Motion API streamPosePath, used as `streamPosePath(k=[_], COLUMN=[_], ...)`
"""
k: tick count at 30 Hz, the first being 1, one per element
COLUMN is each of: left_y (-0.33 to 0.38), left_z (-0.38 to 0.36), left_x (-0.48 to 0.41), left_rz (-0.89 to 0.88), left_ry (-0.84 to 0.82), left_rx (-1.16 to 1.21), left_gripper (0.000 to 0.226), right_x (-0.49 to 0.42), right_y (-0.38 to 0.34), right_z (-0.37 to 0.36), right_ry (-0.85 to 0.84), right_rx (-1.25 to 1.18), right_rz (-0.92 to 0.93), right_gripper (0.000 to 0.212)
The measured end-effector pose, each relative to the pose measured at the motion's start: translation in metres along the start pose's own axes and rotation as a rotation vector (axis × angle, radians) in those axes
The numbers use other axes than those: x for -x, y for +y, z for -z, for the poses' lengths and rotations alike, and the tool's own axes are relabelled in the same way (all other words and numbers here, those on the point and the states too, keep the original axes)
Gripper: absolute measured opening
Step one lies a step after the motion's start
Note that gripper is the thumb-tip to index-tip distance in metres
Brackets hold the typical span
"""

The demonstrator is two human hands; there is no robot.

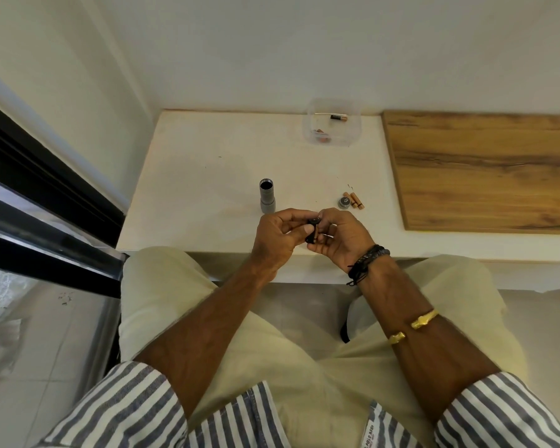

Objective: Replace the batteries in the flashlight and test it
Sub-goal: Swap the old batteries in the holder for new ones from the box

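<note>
Striped sleeves (136, 402) and pale trousers fill my near view, and past them both forearms reach to the front edge of the table (207, 163). There my left hand (277, 234) and right hand (337, 236) meet, fingers curled. Between them they pinch a small black battery holder (311, 229), with the left thumb pressed on its side. Fingers hide most of it, so I cannot tell whether any cell sits inside.

From the hands, at eleven o'clock and close by, the grey flashlight body (267, 197) stands upright with its open end up. At one o'clock, near, lies the tail cap (344, 202), with two loose batteries (355, 199) just beside it. Farther out, between twelve and one, a clear plastic tub (356, 130) by the wall holds another battery (338, 118) and some small coppery bits I can't identify. A wooden board (482, 169) lies at two o'clock.

I judge the step in hand to be loading the holder. To do it well I would:

- Brace the holder in one hand and feed cells with the other.
- Read the polarity marks in each slot.
- Seat the flat end against the spring first, then press the cell down.
- Work farther in over the table, so a dropped cell doesn't land in the lap.
- Keep spent and fresh cells in separate spots.
</note>
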State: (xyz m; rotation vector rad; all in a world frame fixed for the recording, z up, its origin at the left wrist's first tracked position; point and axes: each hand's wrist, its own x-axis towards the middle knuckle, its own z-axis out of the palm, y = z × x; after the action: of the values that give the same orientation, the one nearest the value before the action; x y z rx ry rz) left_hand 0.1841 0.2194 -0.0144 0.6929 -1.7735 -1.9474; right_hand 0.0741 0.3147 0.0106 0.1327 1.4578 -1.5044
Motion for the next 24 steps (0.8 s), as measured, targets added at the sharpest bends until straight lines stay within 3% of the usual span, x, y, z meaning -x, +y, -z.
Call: streamPosePath(k=[24], left_y=[-0.0022], left_z=[0.0005], left_x=[0.0004], left_rz=[0.043], left_ry=[0.012], left_rx=[0.061], left_gripper=[0.023], right_x=[0.0002], right_y=[0.0040], right_z=[-0.0030], right_ry=[0.006], right_rx=[0.014], right_rz=[0.028], right_gripper=[0.013])
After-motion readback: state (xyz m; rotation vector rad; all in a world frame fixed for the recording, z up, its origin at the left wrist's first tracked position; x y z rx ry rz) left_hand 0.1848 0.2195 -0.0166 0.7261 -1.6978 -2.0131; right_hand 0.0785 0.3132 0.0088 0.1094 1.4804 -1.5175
